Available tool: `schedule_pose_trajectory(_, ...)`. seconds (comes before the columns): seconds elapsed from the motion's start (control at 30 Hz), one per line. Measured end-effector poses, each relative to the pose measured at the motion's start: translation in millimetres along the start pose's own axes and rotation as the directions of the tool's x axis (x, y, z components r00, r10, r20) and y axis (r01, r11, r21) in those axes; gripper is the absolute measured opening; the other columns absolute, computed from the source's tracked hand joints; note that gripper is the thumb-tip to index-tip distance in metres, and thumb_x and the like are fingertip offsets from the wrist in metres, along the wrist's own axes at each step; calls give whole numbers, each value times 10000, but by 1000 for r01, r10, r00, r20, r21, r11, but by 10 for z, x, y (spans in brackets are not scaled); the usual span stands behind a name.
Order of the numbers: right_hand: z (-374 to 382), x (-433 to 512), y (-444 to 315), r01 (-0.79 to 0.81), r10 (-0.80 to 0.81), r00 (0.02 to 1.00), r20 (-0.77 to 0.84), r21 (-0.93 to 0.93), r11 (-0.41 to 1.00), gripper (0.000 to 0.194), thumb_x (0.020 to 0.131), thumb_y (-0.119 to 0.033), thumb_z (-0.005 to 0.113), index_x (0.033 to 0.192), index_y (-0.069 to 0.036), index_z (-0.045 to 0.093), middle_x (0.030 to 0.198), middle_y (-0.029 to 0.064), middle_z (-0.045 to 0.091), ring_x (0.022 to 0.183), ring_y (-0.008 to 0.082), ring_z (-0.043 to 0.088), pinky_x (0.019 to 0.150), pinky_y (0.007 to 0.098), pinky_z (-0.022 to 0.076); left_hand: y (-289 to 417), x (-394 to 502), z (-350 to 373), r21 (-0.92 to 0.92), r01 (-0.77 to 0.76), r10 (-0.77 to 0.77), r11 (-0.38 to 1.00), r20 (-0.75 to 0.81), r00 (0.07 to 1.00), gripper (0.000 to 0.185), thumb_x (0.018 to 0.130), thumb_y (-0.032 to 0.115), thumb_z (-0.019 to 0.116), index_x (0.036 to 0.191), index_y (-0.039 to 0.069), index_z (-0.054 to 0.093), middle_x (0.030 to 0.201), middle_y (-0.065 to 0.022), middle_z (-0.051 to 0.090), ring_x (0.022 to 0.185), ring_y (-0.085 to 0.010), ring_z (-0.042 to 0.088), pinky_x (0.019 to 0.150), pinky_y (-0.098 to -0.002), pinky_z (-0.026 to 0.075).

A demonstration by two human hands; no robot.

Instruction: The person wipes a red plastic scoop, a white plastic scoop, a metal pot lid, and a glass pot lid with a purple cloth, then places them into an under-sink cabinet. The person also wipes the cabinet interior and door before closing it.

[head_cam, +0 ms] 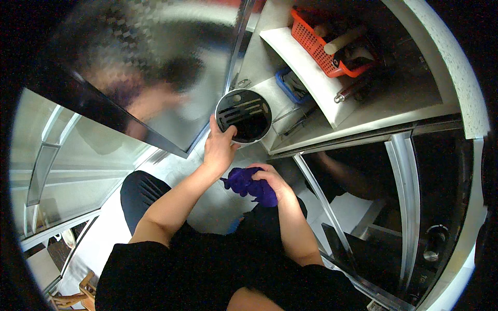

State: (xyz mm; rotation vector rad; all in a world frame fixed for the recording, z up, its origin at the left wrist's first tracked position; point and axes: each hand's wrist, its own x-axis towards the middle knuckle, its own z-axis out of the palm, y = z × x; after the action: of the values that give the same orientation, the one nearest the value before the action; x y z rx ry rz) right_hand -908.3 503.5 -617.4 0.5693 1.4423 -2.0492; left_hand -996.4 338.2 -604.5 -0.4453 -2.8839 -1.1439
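Note:
My left hand (220, 147) grips the near edge of a round knife holder or similar container (249, 130), with the thumb over its top. Its top is black with several slots, and a white rim runs around it. It is held in front of the open cabinet. In my right hand (274, 180) is a bunched purple cloth (243, 180), held below and slightly right of the round container, apart from it. The container's underside is hidden.
An orange plastic basket (315, 48) with a pale rod (344, 41) stands on the white cabinet shelf (295, 56). Beneath it sits a blue basket (288, 87). A reflective door (202, 116) stands ajar at left. A black glass front with a metal handle (406, 210) is at right.

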Motion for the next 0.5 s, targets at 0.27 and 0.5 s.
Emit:
schedule_pose_trajectory(0.27, -36, 34, -5, -21, 30, 994, 103, -88, 996, 317, 658, -94, 578, 960, -4, 618, 829, 65, 628, 717, 144, 590, 674, 249, 467, -98, -182, -29, 62, 43, -44, 997, 23, 999, 394, 577, 41, 756, 895, 101, 529, 1316, -299, 264, 875, -418, 584, 739, -436, 506)
schedule_pose_trajectory(0.5, -100, 94, 69, -28, 42, 992, 118, -123, 992, 337, 649, -106, 586, 973, -16, 616, 834, 57, 627, 726, 132, 579, 676, 245, 456, -172, -279, 16, 33, 24, -24, 999, 16, 1000, 396, 546, 19, 756, 861, 86, 526, 1318, -245, 292, 928, -425, 565, 731, -435, 508)
